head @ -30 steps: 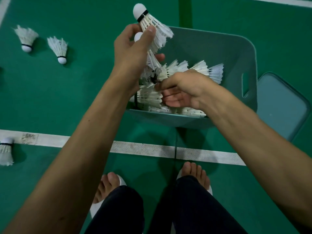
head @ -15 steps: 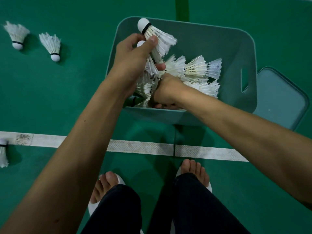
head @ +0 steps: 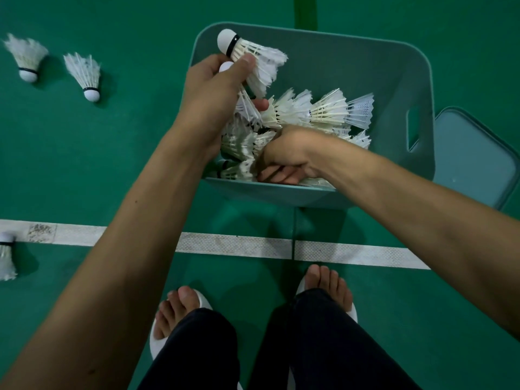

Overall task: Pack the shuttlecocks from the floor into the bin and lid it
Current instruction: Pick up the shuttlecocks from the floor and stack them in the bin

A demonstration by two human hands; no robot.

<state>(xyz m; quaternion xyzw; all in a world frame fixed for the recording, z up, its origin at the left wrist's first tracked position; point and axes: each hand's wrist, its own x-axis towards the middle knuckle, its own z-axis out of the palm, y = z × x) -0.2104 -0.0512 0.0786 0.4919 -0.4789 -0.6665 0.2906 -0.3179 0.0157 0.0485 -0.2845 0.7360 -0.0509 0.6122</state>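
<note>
Floor (head: pixel 112 164) bears bin (head: pixel 267 191), lid (head: pixel 478 159), seemingly three shuttlecocks (head: pixel 84 71).

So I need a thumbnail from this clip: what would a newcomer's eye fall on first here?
First, the left hand gripping a bunch of shuttlecocks over the teal bin, with the right hand sunk into the white pile inside it. Next come the three loose shuttlecocks lying on the green floor to the left, and the lid lying flat to the right of the bin.
</note>
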